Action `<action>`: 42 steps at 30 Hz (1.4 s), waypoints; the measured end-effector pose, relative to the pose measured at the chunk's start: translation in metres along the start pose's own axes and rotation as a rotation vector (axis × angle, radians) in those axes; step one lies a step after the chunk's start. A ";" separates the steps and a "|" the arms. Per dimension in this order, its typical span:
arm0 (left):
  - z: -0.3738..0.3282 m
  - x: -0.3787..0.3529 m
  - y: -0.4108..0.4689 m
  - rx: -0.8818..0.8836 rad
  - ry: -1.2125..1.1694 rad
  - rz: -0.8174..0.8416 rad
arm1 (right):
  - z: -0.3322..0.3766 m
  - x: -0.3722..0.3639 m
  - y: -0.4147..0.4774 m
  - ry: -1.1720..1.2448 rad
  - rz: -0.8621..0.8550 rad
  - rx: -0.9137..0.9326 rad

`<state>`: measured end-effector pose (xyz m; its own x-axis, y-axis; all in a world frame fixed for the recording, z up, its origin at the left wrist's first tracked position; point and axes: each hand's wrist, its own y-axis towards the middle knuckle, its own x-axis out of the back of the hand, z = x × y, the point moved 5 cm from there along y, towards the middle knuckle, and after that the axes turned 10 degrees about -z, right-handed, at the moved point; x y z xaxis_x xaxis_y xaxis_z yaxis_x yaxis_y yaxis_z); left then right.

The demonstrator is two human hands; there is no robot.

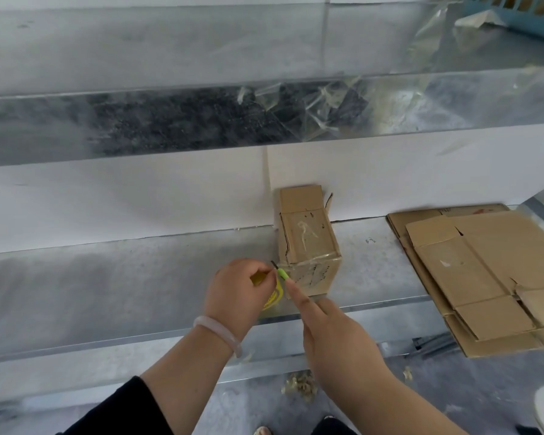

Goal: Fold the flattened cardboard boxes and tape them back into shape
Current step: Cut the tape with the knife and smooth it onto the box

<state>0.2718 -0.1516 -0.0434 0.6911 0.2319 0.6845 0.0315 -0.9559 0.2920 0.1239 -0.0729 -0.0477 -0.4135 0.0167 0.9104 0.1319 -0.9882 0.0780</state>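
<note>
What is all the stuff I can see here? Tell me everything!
Folded box: one, brown, on the metal shelf against the white wall, clear tape across it.
Flat cardboard: a stack, brown, on the shelf at the right; exact number unclear.
Tape holder: one, yellow and green, at the box's near corner, in the left hand.
Shelf: one, grey metal, across the middle.
Clear plastic sheet: crumpled, see-through, on the upper ledge.
Basket: one, light blue, top right corner.
Bracelet: one, pale pink, on the left wrist.
Left hand: gripping the tape holder.
Right hand: finger pointing at the box's corner.
</note>
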 end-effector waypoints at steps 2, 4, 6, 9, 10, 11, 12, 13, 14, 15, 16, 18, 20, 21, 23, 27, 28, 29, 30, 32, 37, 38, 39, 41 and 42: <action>0.000 0.000 -0.001 0.011 0.002 -0.004 | -0.002 -0.006 0.001 -0.051 0.016 -0.011; -0.001 -0.001 -0.002 0.025 0.000 0.007 | -0.003 -0.010 0.003 -0.090 0.028 -0.015; -0.002 -0.003 -0.002 0.052 0.002 0.015 | -0.006 -0.012 0.005 -0.105 0.033 -0.027; -0.001 -0.004 -0.001 0.117 -0.019 0.011 | -0.010 -0.013 0.004 -0.131 0.041 -0.031; -0.001 -0.004 -0.001 0.128 -0.023 0.008 | -0.011 -0.014 0.004 -0.137 0.041 -0.032; -0.003 -0.005 -0.001 0.131 -0.024 0.010 | -0.012 -0.014 0.004 -0.138 0.036 -0.032; -0.004 -0.006 -0.001 0.130 -0.024 0.019 | -0.013 -0.015 0.005 -0.136 0.029 -0.031; -0.006 -0.008 -0.002 0.128 -0.025 0.029 | -0.014 -0.015 0.006 -0.133 0.021 -0.031; -0.008 -0.009 -0.002 0.130 -0.025 0.035 | -0.014 -0.015 0.007 -0.130 0.015 -0.032; -0.008 -0.009 -0.002 0.137 -0.024 0.037 | -0.015 -0.015 0.008 -0.129 0.014 -0.035; -0.008 -0.009 -0.002 0.150 -0.028 0.035 | -0.016 -0.015 0.008 -0.132 0.019 -0.037; -0.006 -0.007 -0.001 0.176 -0.041 0.029 | -0.017 -0.017 0.005 -0.140 0.044 -0.034; -0.007 -0.007 -0.003 0.174 -0.039 0.028 | -0.018 -0.019 0.005 -0.136 0.050 -0.025; -0.009 -0.007 -0.005 0.169 -0.043 0.023 | -0.018 -0.019 0.006 -0.129 0.044 -0.022; -0.014 -0.007 -0.008 0.145 -0.052 0.003 | -0.020 -0.018 0.011 -0.104 0.025 -0.037; -0.009 0.003 -0.002 0.081 -0.004 -0.038 | -0.028 -0.012 0.004 -0.061 0.025 -0.027; -0.004 0.008 0.002 0.047 0.032 -0.061 | -0.030 -0.009 -0.002 -0.041 0.010 -0.002; 0.001 0.015 0.006 0.004 0.076 -0.088 | -0.030 -0.003 -0.007 0.000 -0.040 0.040; 0.006 0.021 0.010 -0.044 0.127 -0.116 | -0.031 0.006 -0.012 0.058 -0.113 0.081; 0.016 0.027 0.015 -0.143 0.240 -0.158 | -0.043 0.024 -0.022 0.192 -0.310 0.128; 0.038 0.021 0.014 -0.323 0.489 -0.180 | -0.103 0.034 -0.006 0.114 -0.487 -0.141; 0.043 0.018 0.012 -0.353 0.517 -0.175 | -0.116 0.031 0.002 0.116 -0.465 -0.209; 0.046 0.016 0.008 -0.384 0.537 -0.177 | -0.126 0.029 0.010 0.132 -0.462 -0.240; 0.052 0.013 0.002 -0.438 0.557 -0.205 | -0.131 0.032 0.024 0.134 -0.511 -0.180; 0.053 0.012 0.001 -0.459 0.563 -0.221 | -0.131 0.034 0.027 0.115 -0.544 -0.118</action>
<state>0.3179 -0.1589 -0.0705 0.2264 0.5837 0.7798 -0.2623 -0.7344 0.6259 -0.0043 -0.1190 -0.0680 -0.4904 0.5176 0.7012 -0.2262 -0.8525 0.4712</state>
